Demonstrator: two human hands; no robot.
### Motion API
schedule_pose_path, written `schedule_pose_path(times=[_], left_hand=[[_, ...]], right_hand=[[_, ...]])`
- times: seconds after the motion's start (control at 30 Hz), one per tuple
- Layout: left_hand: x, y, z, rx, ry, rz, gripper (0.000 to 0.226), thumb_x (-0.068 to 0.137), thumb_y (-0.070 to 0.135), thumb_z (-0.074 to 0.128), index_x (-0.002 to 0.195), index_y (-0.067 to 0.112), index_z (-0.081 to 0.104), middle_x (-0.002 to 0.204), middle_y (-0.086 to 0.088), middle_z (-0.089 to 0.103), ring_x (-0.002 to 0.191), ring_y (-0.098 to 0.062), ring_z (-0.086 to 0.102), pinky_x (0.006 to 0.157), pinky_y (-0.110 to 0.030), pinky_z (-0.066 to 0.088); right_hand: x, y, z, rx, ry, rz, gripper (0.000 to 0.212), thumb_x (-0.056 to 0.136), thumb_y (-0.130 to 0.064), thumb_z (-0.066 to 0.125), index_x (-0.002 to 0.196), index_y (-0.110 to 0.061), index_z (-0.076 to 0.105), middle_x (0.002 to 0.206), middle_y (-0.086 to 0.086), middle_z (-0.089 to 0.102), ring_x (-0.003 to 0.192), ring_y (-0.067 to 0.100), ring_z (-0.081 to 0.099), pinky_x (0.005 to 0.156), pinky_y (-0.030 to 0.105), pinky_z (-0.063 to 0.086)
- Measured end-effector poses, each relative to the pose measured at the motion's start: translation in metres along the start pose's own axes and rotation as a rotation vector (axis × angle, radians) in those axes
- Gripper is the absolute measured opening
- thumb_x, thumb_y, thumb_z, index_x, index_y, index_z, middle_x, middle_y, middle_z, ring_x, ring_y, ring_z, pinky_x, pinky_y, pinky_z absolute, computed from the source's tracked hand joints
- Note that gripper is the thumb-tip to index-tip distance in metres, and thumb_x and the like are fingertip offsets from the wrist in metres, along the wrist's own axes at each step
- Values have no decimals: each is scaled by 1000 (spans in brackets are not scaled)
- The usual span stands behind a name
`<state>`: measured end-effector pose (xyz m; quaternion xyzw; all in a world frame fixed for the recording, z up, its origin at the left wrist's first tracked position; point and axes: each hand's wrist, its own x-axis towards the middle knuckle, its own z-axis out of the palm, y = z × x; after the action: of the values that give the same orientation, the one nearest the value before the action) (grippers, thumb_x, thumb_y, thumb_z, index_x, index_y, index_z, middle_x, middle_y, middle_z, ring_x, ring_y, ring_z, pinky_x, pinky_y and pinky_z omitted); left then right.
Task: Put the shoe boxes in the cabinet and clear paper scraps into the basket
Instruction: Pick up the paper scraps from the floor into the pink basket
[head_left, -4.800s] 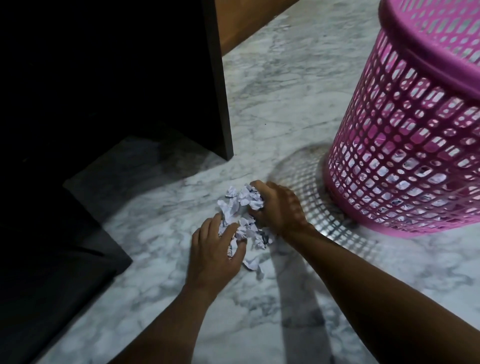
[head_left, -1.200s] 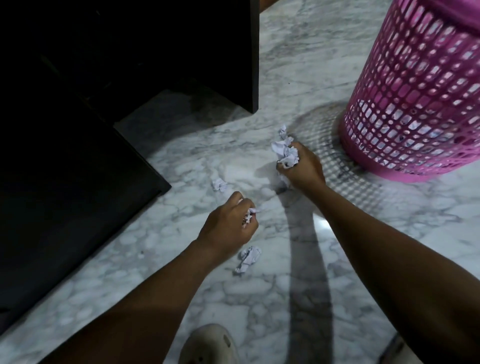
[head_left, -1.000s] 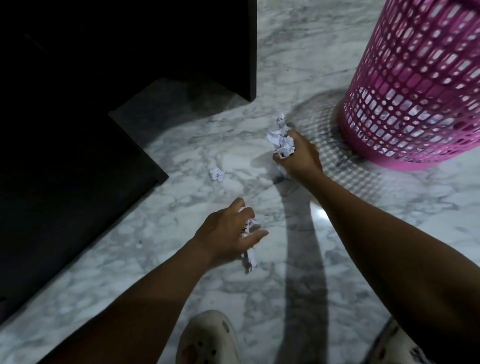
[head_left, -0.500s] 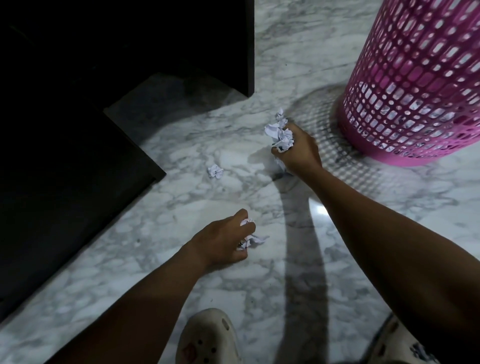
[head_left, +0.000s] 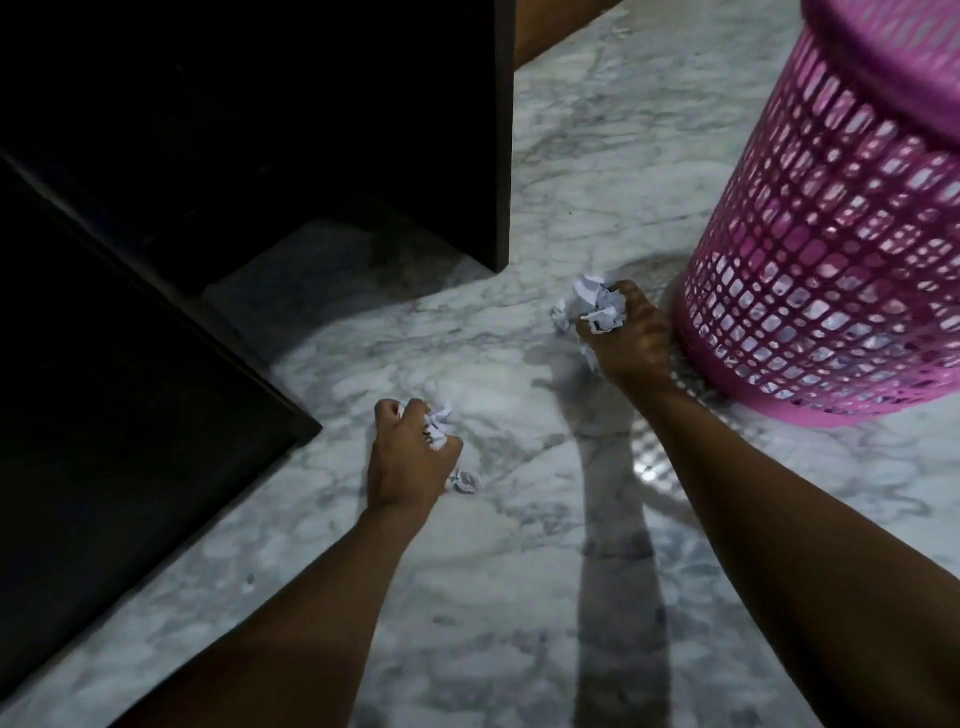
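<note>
1. Head view, centre: right hand (head_left: 631, 338) fisted around an overfull wad of paper scraps (head_left: 597, 306), just beside the pink basket (head_left: 831, 249) at right.
2. Left hand (head_left: 410, 457) closed on smaller scraps (head_left: 439, 423); one loose scrap (head_left: 466, 481) on the floor (head_left: 519, 597) beside it.
3. Likely to shed pieces during the lift over the tall rim; loose scrap easily missed. No shoe boxes visible.

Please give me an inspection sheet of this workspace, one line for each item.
Surface: marble floor, grey-veined, shadowed.
Job's things: pink basket standing upright at right; crumpled paper scraps in the right fist; smaller scraps in the left fist; one loose scrap lies beside the left hand. Shoe boxes: nothing seen.
Clutter: nothing seen.
Grippers: left hand and right hand both closed on paper.
Cables: nothing seen.
Surroundings: dark cabinet, its interior too dark to tell.
</note>
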<state>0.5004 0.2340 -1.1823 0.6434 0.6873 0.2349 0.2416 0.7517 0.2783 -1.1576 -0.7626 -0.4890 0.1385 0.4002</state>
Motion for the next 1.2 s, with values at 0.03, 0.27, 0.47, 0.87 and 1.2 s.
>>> schedule_pose_path(times=[0.03,0.27,0.47,0.87,1.2], left_hand=[[0,0,4,15,-11,13,16,70,19,69,81,15,58,107,2,43,77,-24,59,63,-32,50],[5,-8,21,130,121,149,15,71,10,71,85,11,67,105,-5,58,69,-29,63,56,-21,38],[9,-6,21,209,143,239,27,58,-3,76,82,4,65,80,-14,60,56,-35,59,48,-27,48],[1,-7,-3,10,-14,179,30,74,8,62,73,22,36,82,-4,50,69,-32,52,57,-35,41],[-30,-6,-4,152,-161,407,33,81,43,71,90,15,56,94,2,48,66,-20,56,54,-24,40]], right_hand=[[5,-2,-2,0,-26,13,60,74,-55,57,118,-13,63,106,11,72,96,32,69,83,43,55],[31,-2,14,-73,-247,-51,35,78,-30,65,111,-31,54,113,-12,71,100,20,67,79,30,53],[37,-2,28,-260,-366,-127,30,81,-33,64,109,-25,56,97,5,66,93,33,63,68,31,40],[15,-2,26,-213,-334,-105,25,78,-31,69,98,-25,56,90,11,70,91,39,64,67,34,41],[-13,-15,17,-18,-251,84,16,75,-27,66,88,-27,55,79,-10,61,78,20,59,64,27,39]])
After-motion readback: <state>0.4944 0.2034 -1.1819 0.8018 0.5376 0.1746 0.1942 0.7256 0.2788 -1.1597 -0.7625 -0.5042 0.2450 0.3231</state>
